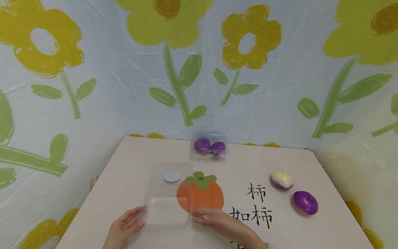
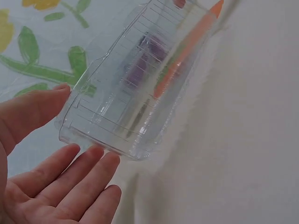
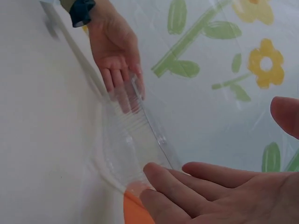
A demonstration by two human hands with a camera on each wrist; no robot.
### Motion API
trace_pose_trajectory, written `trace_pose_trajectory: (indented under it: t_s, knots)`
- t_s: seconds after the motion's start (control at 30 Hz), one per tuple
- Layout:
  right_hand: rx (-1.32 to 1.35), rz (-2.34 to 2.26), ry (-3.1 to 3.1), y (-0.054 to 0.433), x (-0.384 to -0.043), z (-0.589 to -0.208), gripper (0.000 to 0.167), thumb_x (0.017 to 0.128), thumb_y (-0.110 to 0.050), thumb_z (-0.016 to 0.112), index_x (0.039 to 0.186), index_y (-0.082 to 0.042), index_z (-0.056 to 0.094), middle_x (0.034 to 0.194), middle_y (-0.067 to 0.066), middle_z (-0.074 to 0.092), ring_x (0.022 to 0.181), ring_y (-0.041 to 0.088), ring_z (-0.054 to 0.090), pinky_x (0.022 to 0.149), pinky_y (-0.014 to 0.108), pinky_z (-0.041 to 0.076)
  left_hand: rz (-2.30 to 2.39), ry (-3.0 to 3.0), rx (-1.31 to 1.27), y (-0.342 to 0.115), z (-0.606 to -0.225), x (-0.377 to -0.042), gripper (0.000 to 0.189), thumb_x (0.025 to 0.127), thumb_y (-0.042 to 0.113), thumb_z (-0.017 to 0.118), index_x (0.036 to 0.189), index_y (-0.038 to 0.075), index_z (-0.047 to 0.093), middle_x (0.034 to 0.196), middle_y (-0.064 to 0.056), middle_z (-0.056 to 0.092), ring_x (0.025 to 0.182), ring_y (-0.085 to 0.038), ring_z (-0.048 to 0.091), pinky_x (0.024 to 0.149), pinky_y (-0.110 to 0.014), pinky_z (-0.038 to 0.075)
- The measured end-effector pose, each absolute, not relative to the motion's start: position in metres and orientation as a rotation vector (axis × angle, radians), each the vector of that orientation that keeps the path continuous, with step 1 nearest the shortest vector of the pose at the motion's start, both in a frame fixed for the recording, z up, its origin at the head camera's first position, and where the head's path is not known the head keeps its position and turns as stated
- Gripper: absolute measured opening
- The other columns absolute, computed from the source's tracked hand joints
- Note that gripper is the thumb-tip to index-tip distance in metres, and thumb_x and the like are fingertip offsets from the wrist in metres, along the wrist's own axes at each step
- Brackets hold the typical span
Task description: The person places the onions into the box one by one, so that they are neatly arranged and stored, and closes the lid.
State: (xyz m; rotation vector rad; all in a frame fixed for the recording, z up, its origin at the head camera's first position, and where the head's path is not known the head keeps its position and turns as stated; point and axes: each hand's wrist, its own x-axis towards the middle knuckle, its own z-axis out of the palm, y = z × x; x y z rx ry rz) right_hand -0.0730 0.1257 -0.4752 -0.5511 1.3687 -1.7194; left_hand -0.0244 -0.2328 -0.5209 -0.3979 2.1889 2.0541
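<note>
A clear plastic clamshell box (image 1: pixel 169 211) stands with its lid raised between my two hands, a white oval label (image 1: pixel 172 176) showing on the lid side. My left hand (image 1: pixel 125 224) is at the box's left side, palm toward it, fingers extended. In the left wrist view, the thumb and fingertips (image 2: pixel 96 151) are at the box's edge; whether they touch is hard to tell. On the opposite side, my right hand (image 1: pixel 222 223) has its fingers straight along the wall, with its fingertips (image 3: pixel 154 172) against or very near the plastic. Neither hand curls round the box.
A second clear box (image 1: pixel 224 152) holding two purple, rounded vegetables (image 1: pixel 202 145) stands at the table's back edge. Toward the right lie a pale, purple-edged vegetable (image 1: pixel 282 180) and a purple one (image 1: pixel 306 203). The table cover (image 1: pixel 124 180) bears a printed persimmon and black characters.
</note>
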Motion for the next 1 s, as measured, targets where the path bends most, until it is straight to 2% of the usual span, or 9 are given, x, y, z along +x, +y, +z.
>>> trace_pose_trajectory:
  t_s: [0.2, 0.33, 0.57, 0.87, 1.0]
  knots:
    - [-0.556, -1.712, 1.347, 0.158, -0.063, -0.473, 0.052, 0.11, -0.024, 0.029, 0.153, 0.005, 0.029, 0.159, 0.023, 0.027, 0.144, 0.027, 0.035, 0.115, 0.024, 0.029, 2.041, 2.15, -0.402, -0.205, -0.52, -0.023, 0.057, 0.081, 0.011, 0.082, 0.132, 0.004, 0.059, 0.136, -0.011, 0.06, 0.117, -0.009, 0.06, 0.09, -0.017, 0.051]
    - [-0.504, -1.71, 1.372, 0.181, -0.057, -0.473, 0.052, 0.11, -0.027, 0.026, 0.154, 0.001, 0.03, 0.158, 0.02, 0.029, 0.144, 0.025, 0.035, 0.116, 0.028, 0.029, 2.061, 2.109, -0.279, -0.187, -0.522, -0.026, 0.059, 0.08, 0.01, 0.082, 0.133, 0.001, 0.057, 0.138, -0.016, 0.058, 0.122, -0.021, 0.059, 0.095, -0.02, 0.049]
    - [-0.403, -1.717, 1.465, 0.215, -0.051, -0.475, 0.052, 0.11, -0.03, 0.025, 0.153, -0.001, 0.032, 0.157, 0.02, 0.032, 0.142, 0.026, 0.038, 0.119, 0.046, 0.026, 2.119, 2.095, -0.043, -0.154, -0.531, -0.036, 0.059, 0.081, 0.006, 0.081, 0.131, -0.005, 0.054, 0.137, -0.022, 0.057, 0.125, -0.028, 0.057, 0.102, -0.023, 0.045]
    - [-0.33, -1.736, 1.545, 0.234, -0.053, -0.475, 0.055, 0.11, -0.033, 0.023, 0.154, 0.001, 0.029, 0.159, 0.019, 0.027, 0.143, 0.023, 0.038, 0.118, 0.039, 0.028, 2.197, 2.122, 0.095, -0.125, -0.536, -0.05, 0.055, 0.081, 0.003, 0.081, 0.129, -0.007, 0.055, 0.133, -0.025, 0.058, 0.124, -0.035, 0.057, 0.104, -0.027, 0.045]
    - [-0.308, -1.713, 1.604, 0.237, -0.055, -0.475, 0.057, 0.11, -0.036, 0.023, 0.154, -0.001, 0.03, 0.159, 0.017, 0.029, 0.143, 0.025, 0.037, 0.118, 0.046, 0.026, 2.228, 2.085, 0.102, -0.12, -0.537, -0.054, 0.056, 0.08, 0.001, 0.08, 0.129, -0.008, 0.054, 0.133, -0.027, 0.057, 0.126, -0.038, 0.055, 0.105, -0.029, 0.044]
